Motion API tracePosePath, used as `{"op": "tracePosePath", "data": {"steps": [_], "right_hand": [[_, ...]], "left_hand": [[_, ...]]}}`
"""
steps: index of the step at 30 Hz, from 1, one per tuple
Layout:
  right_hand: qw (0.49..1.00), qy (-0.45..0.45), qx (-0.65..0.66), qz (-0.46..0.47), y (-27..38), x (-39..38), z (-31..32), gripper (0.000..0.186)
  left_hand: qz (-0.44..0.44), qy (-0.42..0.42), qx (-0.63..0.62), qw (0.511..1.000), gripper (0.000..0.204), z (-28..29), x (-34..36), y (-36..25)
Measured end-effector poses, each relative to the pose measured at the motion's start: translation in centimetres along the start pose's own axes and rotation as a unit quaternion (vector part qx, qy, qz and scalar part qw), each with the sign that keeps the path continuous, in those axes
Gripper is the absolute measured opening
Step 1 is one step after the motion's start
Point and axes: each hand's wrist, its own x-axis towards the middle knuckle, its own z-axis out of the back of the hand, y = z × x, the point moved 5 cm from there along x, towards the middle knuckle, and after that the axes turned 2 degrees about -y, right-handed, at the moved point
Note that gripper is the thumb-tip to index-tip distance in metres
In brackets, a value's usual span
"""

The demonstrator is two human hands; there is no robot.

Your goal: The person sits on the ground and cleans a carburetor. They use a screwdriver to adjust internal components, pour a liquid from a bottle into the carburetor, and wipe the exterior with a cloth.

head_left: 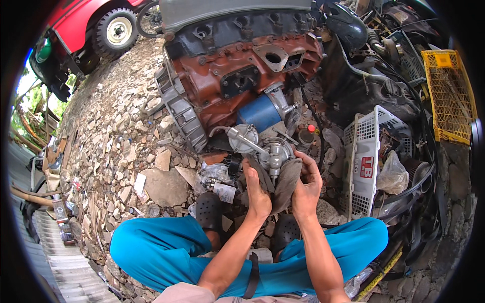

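Note:
My left hand (255,194) and my right hand (306,187) are both closed on a dark grey rag (285,184), one at each side, below a silver metal fitting (275,157) with a rounded body and pipe stubs. The fingertips of my right hand reach up beside that fitting; whether they touch it I cannot tell. A second round metal housing (242,140) with a tube sits just left of it. Behind them are a blue cylinder (257,112) and a large rust-red engine block (212,86). Some of my fingers are hidden by the rag.
Rubble ground (136,166) surrounds my crossed legs. A white crate (365,136) of parts and a yellow crate (444,96) stand at right, near a red-capped jar (306,135) and black hoses. A red vehicle (70,25) is at upper left, corrugated sheeting (55,252) at lower left.

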Motion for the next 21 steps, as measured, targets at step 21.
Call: {"op": "tracePosePath", "data": {"steps": [21], "right_hand": [[0.989, -0.029, 0.133, -0.065, -1.3, 0.6, 2.6, 0.049]], "left_hand": [[-0.091, 0.093, 0.247, 0.96, 0.048, -2.0, 0.0, -1.4]]}}
